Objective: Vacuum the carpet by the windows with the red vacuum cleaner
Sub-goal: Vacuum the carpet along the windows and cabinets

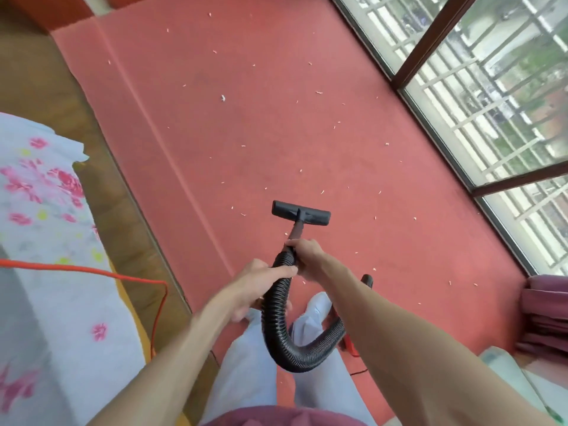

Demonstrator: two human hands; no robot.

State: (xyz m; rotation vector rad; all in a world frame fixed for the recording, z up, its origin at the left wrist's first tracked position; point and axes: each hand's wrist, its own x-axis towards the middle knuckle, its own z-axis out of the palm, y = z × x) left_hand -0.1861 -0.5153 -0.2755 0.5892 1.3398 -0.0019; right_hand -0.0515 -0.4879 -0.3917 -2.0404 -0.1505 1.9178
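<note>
Our 2 arms reach forward and down. Our right hand wraps its fingers round the joint where the wand meets the black ribbed hose. Our left hand grips the hose just behind. The nozzle rests on the red carpet near the windows, among pale crumbs.

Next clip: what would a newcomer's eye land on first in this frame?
Dead centre, the left hand and right hand hold the black ribbed hose, whose floor head sits on the red carpet. Pale scraps are scattered over that carpet, up to the barred windows on the right. At the left, an orange cord crosses a floral cloth.
</note>
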